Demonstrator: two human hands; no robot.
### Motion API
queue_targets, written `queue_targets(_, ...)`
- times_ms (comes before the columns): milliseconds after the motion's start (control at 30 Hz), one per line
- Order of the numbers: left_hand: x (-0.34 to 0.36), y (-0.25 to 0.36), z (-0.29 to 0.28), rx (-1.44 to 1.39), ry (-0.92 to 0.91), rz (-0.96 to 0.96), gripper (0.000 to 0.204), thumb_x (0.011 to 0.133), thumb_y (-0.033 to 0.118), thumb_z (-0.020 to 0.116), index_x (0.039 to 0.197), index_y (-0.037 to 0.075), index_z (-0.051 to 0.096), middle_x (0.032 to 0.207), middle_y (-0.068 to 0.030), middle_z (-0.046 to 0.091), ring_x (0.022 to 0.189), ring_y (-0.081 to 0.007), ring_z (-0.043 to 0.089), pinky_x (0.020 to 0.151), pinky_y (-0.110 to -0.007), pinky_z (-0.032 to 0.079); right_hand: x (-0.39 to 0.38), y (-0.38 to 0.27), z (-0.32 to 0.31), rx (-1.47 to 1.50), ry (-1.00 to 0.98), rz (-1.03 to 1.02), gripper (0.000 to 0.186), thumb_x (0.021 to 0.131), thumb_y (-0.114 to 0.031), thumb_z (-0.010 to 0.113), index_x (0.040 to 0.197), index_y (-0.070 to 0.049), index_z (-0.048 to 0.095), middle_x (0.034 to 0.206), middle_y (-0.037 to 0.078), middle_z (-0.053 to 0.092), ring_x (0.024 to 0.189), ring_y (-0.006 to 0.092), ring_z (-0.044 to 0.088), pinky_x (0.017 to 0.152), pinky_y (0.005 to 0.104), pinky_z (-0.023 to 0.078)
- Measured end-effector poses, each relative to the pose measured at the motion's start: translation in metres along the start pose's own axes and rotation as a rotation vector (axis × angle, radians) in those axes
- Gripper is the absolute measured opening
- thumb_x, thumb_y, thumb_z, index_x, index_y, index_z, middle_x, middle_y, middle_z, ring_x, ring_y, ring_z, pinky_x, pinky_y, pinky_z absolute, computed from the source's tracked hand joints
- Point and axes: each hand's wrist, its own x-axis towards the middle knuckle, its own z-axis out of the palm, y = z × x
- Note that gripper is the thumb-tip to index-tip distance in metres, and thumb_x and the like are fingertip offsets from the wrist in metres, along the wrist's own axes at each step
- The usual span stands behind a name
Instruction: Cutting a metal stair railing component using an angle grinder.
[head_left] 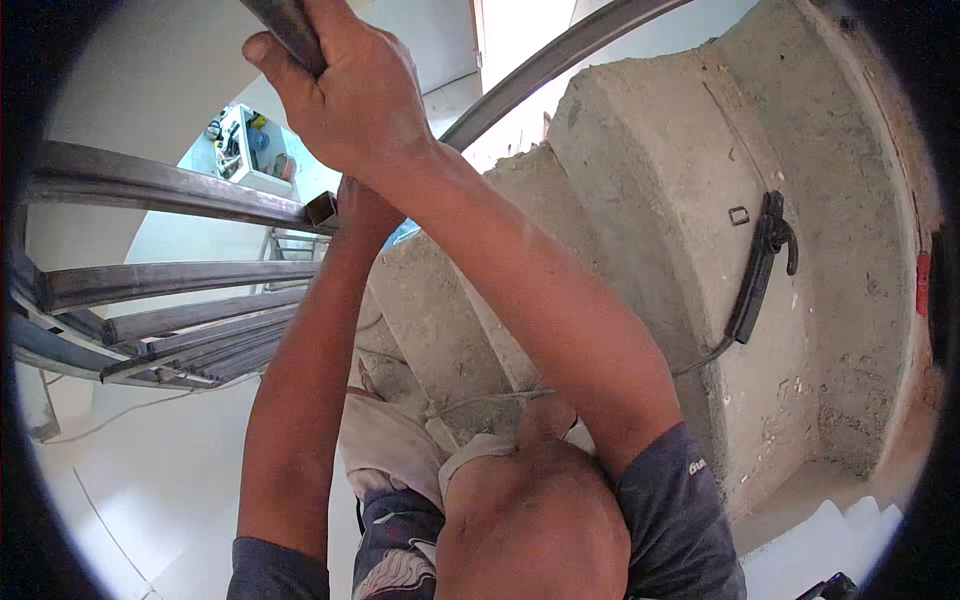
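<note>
My right hand (pixel 360 95) is closed around a dark metal bar (pixel 288 35), its thumb lying along one side. The bar runs out of the top edge of the picture. My left hand (pixel 368 208) is mostly hidden behind my right wrist, so its fingers do not show. Close beside it is the cut end of a square metal tube (pixel 200 190), the top one of a stack of rails on the left. Behind my right wrist a curved dark handrail (pixel 560 62) rises toward the upper right.
Rough concrete steps (pixel 620 170) curve up on the right. On them lies a black welding electrode holder (pixel 760 270) with a thin rod and a cable, near a small square metal ring (pixel 738 215). A white box (pixel 232 150) of tools stands far below. A red object (pixel 922 283) is at the right wall.
</note>
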Motion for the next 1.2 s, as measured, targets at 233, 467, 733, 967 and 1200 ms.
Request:
queue_targets(233,0.002,-0.004,0.008,-0.189,0.012,-0.003,0.070,0.091,0.044,0.069,0.144,0.005,0.047,0.139,-0.0215,0.057,0.128,-0.0398,0.054,0.104,-0.052,0.043,-0.005,0.006,-0.011,-0.060,-0.088,0.081,0.039,0.094,-0.034,0.068,0.120,-0.008,0.056,0.084,0.017,0.070,0.081,0.0392,0.070,0.073,0.0500,0.052)
queue_targets(467,-0.005,-0.063,0.009,-0.669,-0.513,-0.277,0.071,0.094,0.046,0.065,0.150,0.008,0.042,0.154,-0.0186,0.043,0.142,-0.0307,0.041,0.115,-0.042,0.032,-0.008,0.008,-0.008,-0.071,-0.163,0.190,0.033,0.093,-0.028,0.064,0.120,-0.011,0.056,0.085,0.018,0.070,0.085,0.0411,0.069,0.079,0.0525,0.051)
queue_targets(733,0.006,-0.003,-0.001,-0.835,-0.299,-0.555,0.082,0.080,0.007,0.084,0.143,0.005,0.031,0.118,-0.0176,0.064,0.094,-0.0211,0.068,0.084,-0.033,0.057,-0.010,0.008,-0.016,-0.047,-0.210,0.199,0.030,0.092,-0.019,0.063,0.118,-0.007,0.054,0.088,0.017,0.068,0.089,0.0378,0.069,0.081,0.0520,0.051)
queue_targets(967,0.003,-0.095,0.020,-1.867,-0.674,-0.503,0.058,0.096,0.027,0.068,0.141,0.005,0.040,0.121,-0.0198,0.064,0.109,-0.0263,0.066,0.096,-0.043,0.054,-0.010,0.006,-0.013,-0.083,-0.277,0.244,0.037,0.091,-0.018,0.063,0.125,-0.008,0.051,0.098,0.017,0.070,0.095,0.0388,0.069,0.085,0.0511,0.051)
queue_targets(1200,-0.010,-0.109,0.021,-0.409,-0.303,-0.371,0.057,0.095,0.026,0.068,0.142,0.005,0.043,0.132,-0.0176,0.059,0.124,-0.0299,0.057,0.111,-0.045,0.040,-0.009,0.009,-0.013,-0.149,-0.371,0.323,0.041,0.096,-0.028,0.060,0.134,-0.014,0.050,0.099,0.020,0.071,0.096,0.0417,0.068,0.082,0.0531,0.053)
